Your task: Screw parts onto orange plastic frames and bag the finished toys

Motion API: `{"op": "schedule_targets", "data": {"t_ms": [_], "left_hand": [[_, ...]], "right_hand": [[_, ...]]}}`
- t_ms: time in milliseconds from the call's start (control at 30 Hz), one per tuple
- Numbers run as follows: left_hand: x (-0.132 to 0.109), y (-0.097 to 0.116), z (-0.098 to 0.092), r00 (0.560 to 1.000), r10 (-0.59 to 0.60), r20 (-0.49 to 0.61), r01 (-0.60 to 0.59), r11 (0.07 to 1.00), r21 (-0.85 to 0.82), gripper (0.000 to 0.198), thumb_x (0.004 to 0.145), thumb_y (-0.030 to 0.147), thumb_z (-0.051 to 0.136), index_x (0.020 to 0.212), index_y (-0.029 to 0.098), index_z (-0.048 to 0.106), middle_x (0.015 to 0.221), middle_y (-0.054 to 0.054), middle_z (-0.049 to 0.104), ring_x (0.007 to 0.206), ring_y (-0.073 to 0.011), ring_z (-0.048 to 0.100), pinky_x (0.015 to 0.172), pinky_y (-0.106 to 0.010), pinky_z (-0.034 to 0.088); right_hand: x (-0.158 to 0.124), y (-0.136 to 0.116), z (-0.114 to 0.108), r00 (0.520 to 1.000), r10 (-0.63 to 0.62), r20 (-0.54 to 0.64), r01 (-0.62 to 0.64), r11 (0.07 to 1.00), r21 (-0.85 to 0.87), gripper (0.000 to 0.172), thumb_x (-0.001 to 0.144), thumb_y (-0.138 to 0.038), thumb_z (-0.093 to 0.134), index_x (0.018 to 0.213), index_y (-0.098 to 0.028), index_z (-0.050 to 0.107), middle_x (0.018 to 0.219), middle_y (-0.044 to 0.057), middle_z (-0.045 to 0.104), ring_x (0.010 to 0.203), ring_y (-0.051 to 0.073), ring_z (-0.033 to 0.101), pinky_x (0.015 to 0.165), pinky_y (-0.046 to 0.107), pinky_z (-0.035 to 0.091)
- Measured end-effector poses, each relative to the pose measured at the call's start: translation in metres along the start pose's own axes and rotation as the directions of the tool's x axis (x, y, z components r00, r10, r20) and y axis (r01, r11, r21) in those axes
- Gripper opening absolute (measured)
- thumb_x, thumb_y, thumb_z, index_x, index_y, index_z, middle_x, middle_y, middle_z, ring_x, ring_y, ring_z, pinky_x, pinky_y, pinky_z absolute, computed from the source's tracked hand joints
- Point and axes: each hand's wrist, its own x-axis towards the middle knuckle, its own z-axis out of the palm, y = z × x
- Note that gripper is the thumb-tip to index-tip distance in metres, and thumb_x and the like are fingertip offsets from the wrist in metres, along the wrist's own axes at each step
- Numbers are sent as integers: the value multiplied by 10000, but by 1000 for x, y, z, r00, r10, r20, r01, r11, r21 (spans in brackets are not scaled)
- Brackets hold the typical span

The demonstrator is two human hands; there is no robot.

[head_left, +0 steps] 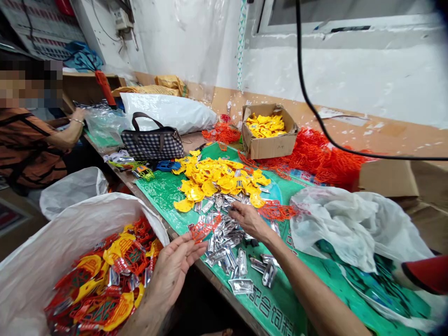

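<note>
My left hand [178,261] pinches an orange lattice-like plastic piece [206,227] between thumb and fingers, over the table's near edge. My right hand [249,220] reaches into a heap of silver metallic plates [227,238]. Its fingers are closed together, and whatever they grip is hidden. Just beyond that hand lies a pile of yellow curved plastic parts [217,175]. More orange lattice pieces [278,211] rest to the right of the right hand.
At lower left, a white sack [21,261] holds yellow, orange and silver assembled pieces. A cardboard box [268,148] of yellow parts stands behind the pile, near orange netting-like heaps [318,161]. A checked bag [154,143] sits at back left; a person [31,149] works beyond. A black cable [304,88] hangs at right.
</note>
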Motion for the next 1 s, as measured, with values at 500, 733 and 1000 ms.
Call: {"op": "schedule_targets", "data": {"t_ms": [500, 733, 1000], "left_hand": [[-12, -56, 88, 881, -49, 470, -83, 963, 256, 275, 681, 197, 755, 951, 145, 749, 908, -75, 786, 818, -206, 724, 787, -290, 548], [-33, -79, 93, 853, -177, 491, 33, 958, 286, 340, 663, 192, 790, 995, 137, 744, 897, -68, 787, 783, -193, 719, 762, -268, 541], [-35, -68, 93, 844, -230, 485, 67, 942, 329, 256, 712, 201, 757, 954, 120, 752, 959, -104, 775, 848, -197, 713, 837, -293, 541]], "right_hand": [[-132, -21, -26, 980, 191, -64, -109, 773, 626, 156, 723, -303, 710, 750, -170, 632, 667, -37, 576, 598, 94, 469, 576, 229, 372], [-150, -20, -9, 872, 429, -233, -46, 547, 836, 285, 565, -305, 809, 643, -174, 567, 520, -89, 442, 490, 70, 354, 481, 218, 270], [-165, -13, -13, 910, 334, -246, -65, 701, 710, 188, 754, -372, 690, 793, -190, 660, 696, -25, 576, 625, 122, 479, 565, 235, 384]]}}
